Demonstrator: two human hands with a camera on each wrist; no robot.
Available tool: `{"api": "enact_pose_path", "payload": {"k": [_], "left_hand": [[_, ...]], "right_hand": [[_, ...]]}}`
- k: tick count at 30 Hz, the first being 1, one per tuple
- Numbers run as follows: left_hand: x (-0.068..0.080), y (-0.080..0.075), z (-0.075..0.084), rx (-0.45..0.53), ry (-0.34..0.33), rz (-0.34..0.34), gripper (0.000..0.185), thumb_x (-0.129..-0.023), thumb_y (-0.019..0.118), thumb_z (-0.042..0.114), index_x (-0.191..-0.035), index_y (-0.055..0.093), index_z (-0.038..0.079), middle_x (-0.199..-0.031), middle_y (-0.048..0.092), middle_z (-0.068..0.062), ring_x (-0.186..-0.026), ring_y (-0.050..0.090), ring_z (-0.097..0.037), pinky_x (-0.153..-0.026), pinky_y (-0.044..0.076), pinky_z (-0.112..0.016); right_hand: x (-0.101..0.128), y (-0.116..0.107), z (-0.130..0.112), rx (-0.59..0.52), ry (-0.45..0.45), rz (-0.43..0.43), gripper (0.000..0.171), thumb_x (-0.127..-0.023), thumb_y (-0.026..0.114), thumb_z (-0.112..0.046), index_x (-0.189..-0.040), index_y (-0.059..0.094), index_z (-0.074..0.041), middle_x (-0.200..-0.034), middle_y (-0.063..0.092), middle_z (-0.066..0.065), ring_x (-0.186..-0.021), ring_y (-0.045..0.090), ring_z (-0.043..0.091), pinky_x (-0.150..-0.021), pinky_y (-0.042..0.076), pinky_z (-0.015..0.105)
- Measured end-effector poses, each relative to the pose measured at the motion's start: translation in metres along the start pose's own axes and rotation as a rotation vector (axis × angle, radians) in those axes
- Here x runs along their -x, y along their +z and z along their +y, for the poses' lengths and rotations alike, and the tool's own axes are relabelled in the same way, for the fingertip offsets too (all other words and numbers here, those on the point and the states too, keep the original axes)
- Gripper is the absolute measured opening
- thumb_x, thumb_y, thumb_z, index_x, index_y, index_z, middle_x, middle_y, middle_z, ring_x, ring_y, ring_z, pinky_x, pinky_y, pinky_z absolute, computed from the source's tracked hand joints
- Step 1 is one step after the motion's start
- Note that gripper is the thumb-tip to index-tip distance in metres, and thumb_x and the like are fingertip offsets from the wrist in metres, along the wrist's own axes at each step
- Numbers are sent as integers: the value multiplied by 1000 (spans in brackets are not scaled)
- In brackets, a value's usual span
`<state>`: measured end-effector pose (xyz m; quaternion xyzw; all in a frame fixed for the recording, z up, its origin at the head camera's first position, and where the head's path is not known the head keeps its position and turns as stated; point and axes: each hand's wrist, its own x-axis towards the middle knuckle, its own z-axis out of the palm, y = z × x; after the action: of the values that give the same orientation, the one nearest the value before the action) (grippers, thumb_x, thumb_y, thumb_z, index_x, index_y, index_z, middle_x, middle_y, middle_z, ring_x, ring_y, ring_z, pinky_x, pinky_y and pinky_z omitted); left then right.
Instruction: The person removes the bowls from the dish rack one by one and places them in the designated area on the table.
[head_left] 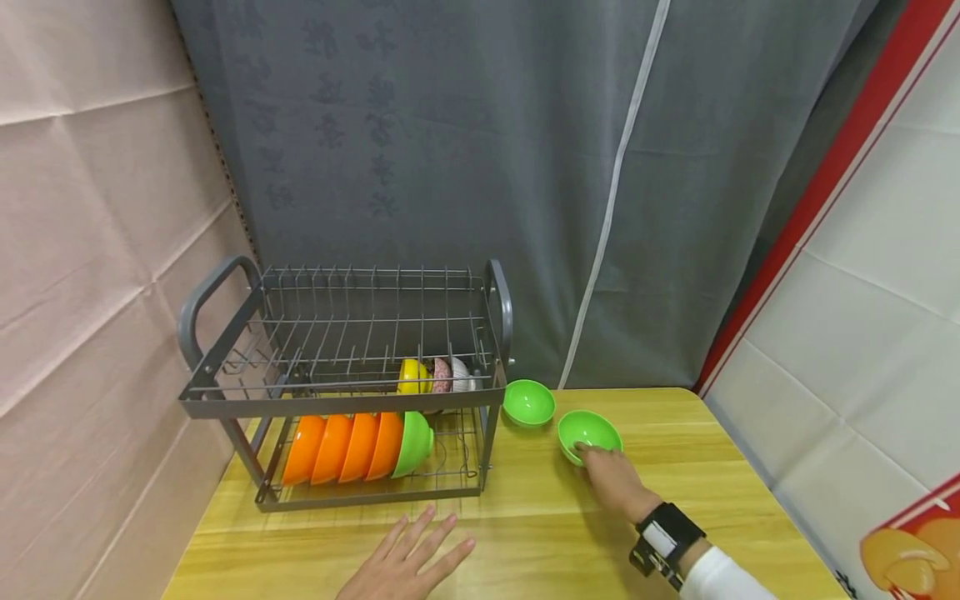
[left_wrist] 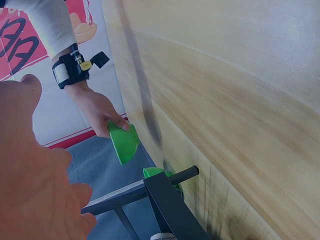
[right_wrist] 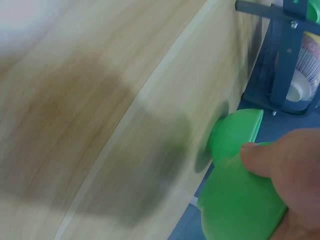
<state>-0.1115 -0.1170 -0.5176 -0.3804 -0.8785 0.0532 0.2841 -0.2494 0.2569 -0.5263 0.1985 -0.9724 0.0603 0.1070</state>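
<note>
The R hand (head_left: 613, 479) has a green bowl (head_left: 588, 429) by its near rim. The thumb is on the outside, w/ at least one finger on the inside, so the gap b/w them is small & the bowl's wall fills it. The bowl is right at those fingertips, mouth up. It looks to be off the table (head_left: 540, 533), tho I can't tell how high. The L hand (head_left: 405, 562) has its fingers spread wide & holds nothing; the rack (head_left: 337, 407) is just past its fingertips. To do this bit well, I'd pinch firm but not too hard, b/c w/ a hold on one side only the far rim could dip. A flat wrist should help. The 2nd bowl (head_left: 529, 403) is past the R fingertips & a bit to their left, near but not touching, so I'd go up & over it, or they may bump. The rack's near post is farther left of the R fingers, so go slow there. The orange bowls (head_left: 360, 447) lean in a row past the L fingers; best not to knock them w/ that hand, b/c they could roll.
</note>
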Motion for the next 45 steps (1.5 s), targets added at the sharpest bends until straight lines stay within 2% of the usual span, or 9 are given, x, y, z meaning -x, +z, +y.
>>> {"api": "enact_pose_path", "payload": {"k": [11, 21, 30, 36, 42, 45], "left_hand": [[2, 1, -1, 3, 5, 0, 73, -95, 30, 78, -154, 41, 36, -155, 52, 3, -157, -21, -20, -126, -22, -35], [5, 4, -2, 2, 8, 3, 72, -95, 30, 78, -153, 42, 37, -154, 52, 4, -157, -22, -21, -126, -22, -36], [5, 3, -5, 7, 14, 7, 75, -94, 30, 79, -156, 38, 36, -155, 51, 3, -158, -20, -21, -127, -20, -35], [4, 2, -5, 19, 18, -5, 74, -95, 31, 78, -155, 40, 36, -155, 50, 3, -157, -22, -20, -126, -22, -34], [3, 1, -6, 23, 12, -2, 73, -94, 32, 79, -153, 42, 36, -154, 52, 3, -157, -21, -20, -126, -21, -34], [3, 1, -6, 25, 10, -8, 73, -95, 32, 78, -154, 42, 36, -154, 52, 3, -157, -22, -20, -126, -22, -34]], "right_hand": [[-16, 19, 25, 47, 51, -44, 36, -89, 75, -12, -121, 68, 3, -107, 76, 20, -93, 73, 35, -75, 59, 53], [-30, 28, 43, 61, 61, -37, 35, -90, 74, -12, -121, 68, 2, -101, 76, 21, -87, 73, 36, -73, 59, 53], [-47, 21, 48, 53, 80, -7, 30, -91, 72, -10, -118, 69, 1, -96, 76, 20, -85, 73, 37, -72, 57, 54], [-47, 27, 52, 61, 101, -35, 24, -91, 72, -11, -113, 68, 0, -90, 76, 18, -83, 73, 37, -70, 57, 53], [-55, 36, 55, 38, 124, -49, 22, -93, 70, -13, -111, 67, -2, -95, 75, 20, -87, 73, 40, -75, 57, 54], [-59, 40, 55, 34, 140, -51, 16, -94, 70, -14, -105, 66, -3, -93, 75, 20, -88, 73, 41, -75, 57, 55]]}}
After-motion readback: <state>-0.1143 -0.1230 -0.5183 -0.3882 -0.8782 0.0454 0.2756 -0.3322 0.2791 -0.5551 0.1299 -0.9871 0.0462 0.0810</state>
